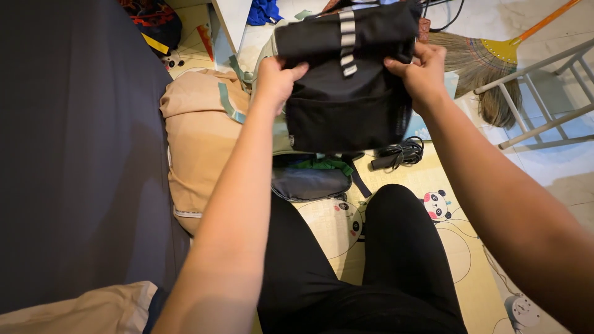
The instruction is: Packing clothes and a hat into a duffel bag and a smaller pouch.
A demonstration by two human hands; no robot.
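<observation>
Head view, looking down past my knees. I hold a black bag (346,80) up in front of me with both hands, clear of the floor, above an open backpack (309,179) that lies on the play mat (458,247).

The bag: dark, matte fabric, top folded or rolled over, a grey and white striped strap running down the centre of the flap. Below the flap, a darker mesh-like front panel; lower edge hangs straight. It looks soft and partly slack.

My left hand (276,79) grips the bag's left edge, fingers curled closed over the fabric, thumb in front. My right hand (421,74) pinches the right upper edge, fingers closed on the cloth.

Around it: a tan bag (198,136) with a teal strap sits just left, against a dark bed or couch surface (80,154). A coiled black cable (399,153) lies on the mat under the bag's right corner. A broom (489,59) with an orange handle rests to the right, near a grey metal frame (544,99).
</observation>
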